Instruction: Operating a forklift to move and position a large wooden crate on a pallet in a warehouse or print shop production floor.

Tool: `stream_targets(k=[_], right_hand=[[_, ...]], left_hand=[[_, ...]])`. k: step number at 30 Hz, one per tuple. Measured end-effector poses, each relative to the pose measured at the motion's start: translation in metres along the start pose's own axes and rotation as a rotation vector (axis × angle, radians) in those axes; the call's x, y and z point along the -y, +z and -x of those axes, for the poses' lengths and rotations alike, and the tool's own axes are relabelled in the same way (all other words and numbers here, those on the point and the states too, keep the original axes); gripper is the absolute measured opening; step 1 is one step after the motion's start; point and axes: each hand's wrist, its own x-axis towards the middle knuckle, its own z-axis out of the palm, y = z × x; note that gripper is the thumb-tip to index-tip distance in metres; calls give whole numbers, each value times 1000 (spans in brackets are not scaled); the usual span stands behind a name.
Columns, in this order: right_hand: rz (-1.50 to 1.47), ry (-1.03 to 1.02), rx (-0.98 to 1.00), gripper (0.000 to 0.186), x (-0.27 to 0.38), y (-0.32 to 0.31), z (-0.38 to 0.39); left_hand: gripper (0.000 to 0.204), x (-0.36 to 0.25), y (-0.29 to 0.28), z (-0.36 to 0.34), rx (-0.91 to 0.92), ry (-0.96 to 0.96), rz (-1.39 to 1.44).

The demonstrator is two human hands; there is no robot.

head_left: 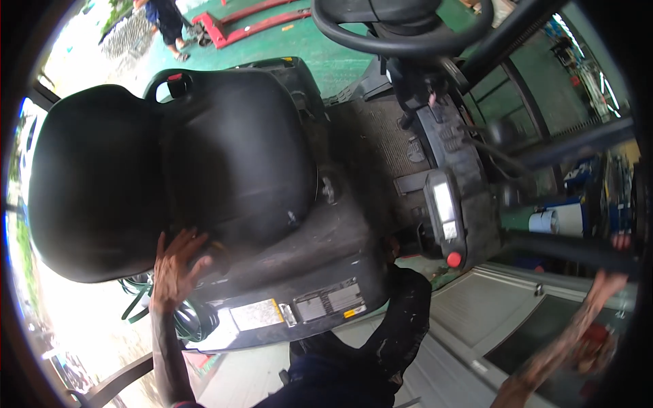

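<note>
At the far left, the black seat [163,170] of a forklift fills much of the view, its backrest bulging toward the rim and its cushion lying toward the middle. The left hand [175,268] rests against the lower edge of that seat, fingers spread and released, palm flat on the dark cover [306,272] just under the cushion; it grips nothing. Below the hand, coils of green hose [194,319] hang beside the cover. Along the front face of the cover sit several labels [299,309], pale and grey, with a small yellow one among them. Further right, the ribbed floor mat [384,146] runs up to the steering column, with the black steering wheel [401,24] above it. Beside the column stands a console [445,211] with a lit panel and a red button [454,259] at its lower end. At the far right, the right hand [620,245] reaches up to a dark bar [571,248] of the frame; it seems clenched around it, though the blur there makes this uncertain.
</note>
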Motion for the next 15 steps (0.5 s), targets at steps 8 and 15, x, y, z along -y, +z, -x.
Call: stream_targets(k=[8,15], right_hand=[[135,78,518,61,-53,-63,-224],[250,315,517,58,-64,-2,-228]], left_hand=[[64,-11,-80,-233,-132,139,8],[58,-32,-163,-359,71,-106,56]])
